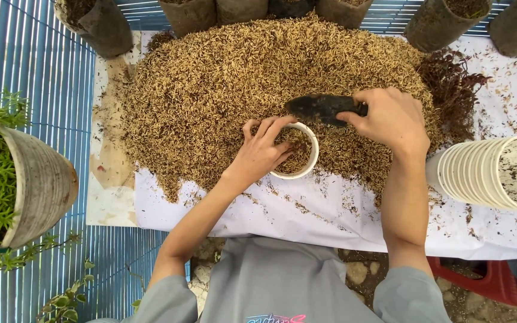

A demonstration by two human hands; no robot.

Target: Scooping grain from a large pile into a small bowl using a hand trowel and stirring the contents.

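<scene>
A person leans over a desk [330,227] covered with a white sheet, a big heap of brown husks [240,78] spread across it. Along the far edge stands a row of dark planting bags [100,27] filled with soil. At the right, a stack of white cups [486,173] lies on its side, its open mouth facing right and flecked with dark bits. To the left, off the desk, a pale ribbed pot [37,185] with a green plant is tipped over above a blue slatted surface. A red stool [498,281] shows below the desk edge at lower right.

The small white cup [311,157] sits upright at the near edge of the heap, partly filled with husks. The left hand [261,152] reaches in from below, forearm slanting up to the right, its fingers curled over the cup's left rim and pressing on the husks inside. The right hand [393,122] comes in with the forearm nearly straight up from the sleeve, wrist bent left; its fingers are clamped on the handle of a dark trowel [321,109], whose blade points left, just above the cup.
</scene>
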